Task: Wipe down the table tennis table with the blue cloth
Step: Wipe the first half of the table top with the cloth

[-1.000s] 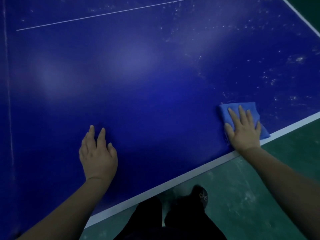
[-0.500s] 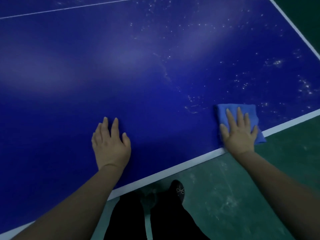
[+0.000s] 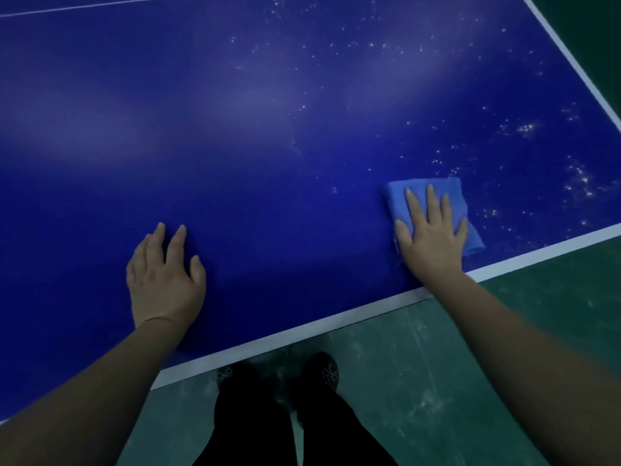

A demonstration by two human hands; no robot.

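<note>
Right hand (image 3: 431, 242) flat on the cloth (image 3: 400, 200), fingers (image 3: 433, 205) spread wide, palm pressing it down on the surface (image 3: 268, 129). Not gripping, just laid open on top. Cloth folded into a rough square, sitting near the front edge, just inside the white line (image 3: 537, 255) and toward the right corner. One corner of it poking out past the little-finger side, close to that line.

Left hand (image 3: 164, 280) also open and flat, fingers a bit apart, planted on bare blue well to the left of the cloth. Holding nothing.

Loads of white specks (image 3: 524, 127) scattered across the right and far part of the surface, thickest just right of the cloth. Left half looking smooth, only some soft glare (image 3: 258, 99) there. Thin white line (image 3: 84, 7) along the far top, another white edge (image 3: 571, 62) running down the right side.

Green floor (image 3: 470, 364) below, scuffed and streaky. Dark trousers (image 3: 292, 428) and two dark shoes (image 3: 324, 369) right up by the front edge, between the arms.
</note>
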